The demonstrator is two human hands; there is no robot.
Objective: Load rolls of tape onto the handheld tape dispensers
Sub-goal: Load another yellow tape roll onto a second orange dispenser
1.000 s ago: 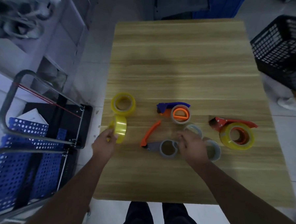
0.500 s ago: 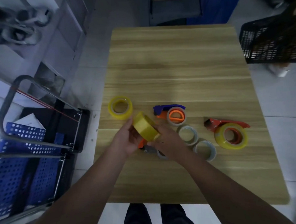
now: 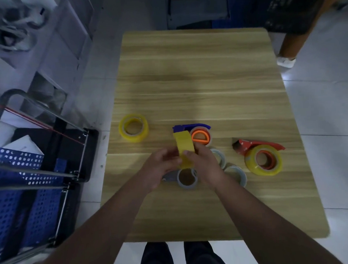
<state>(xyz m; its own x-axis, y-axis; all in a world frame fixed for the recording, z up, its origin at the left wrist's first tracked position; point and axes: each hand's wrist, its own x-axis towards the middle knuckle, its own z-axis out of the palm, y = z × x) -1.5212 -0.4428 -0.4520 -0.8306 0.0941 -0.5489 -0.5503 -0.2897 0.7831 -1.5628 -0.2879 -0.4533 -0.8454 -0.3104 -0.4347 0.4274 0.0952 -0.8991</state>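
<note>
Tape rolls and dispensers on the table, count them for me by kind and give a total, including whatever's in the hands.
Yellow tape rolls: 3 (loose roll, held roll, roll on the red dispenser)
Grey or clear rolls: 4 ()
Handheld dispensers: 3 (blue, red, grey, partly hidden under the hands)
Total: 10

Dim, bluish light; soft blur, wide-angle edge distortion.

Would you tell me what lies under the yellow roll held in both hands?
Under the yellow roll, a grey dispenser with its round hub lies on the table. The left hand hides its handle end.
</note>
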